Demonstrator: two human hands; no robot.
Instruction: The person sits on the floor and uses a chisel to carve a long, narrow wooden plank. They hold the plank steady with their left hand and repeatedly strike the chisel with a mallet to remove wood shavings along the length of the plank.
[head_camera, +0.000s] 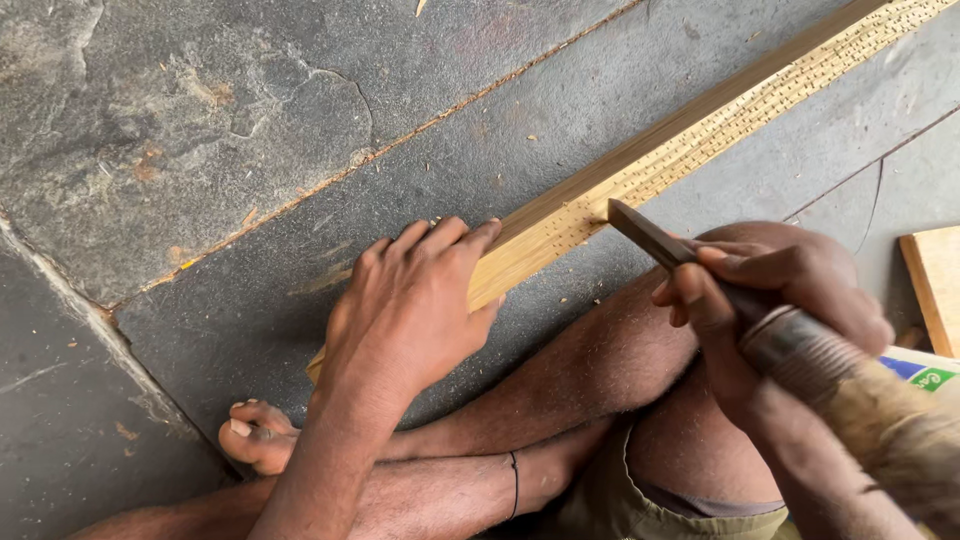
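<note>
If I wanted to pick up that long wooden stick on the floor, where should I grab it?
Probably best at the bare middle stretch of the long wooden strip, coming from above and pinching its two long sides. It lies flat on the stone floor, the left hand presses its near end, and the chisel in the right hand touches beside that.

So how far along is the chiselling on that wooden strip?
Done: the strip's upper face is covered in small chisel marks from the far end down to the chisel tip. In hand: the right hand sets the chisel on that face while the left hand pins the strip. Left: the stretch by the left hand looks smooth and unmarked.
</note>
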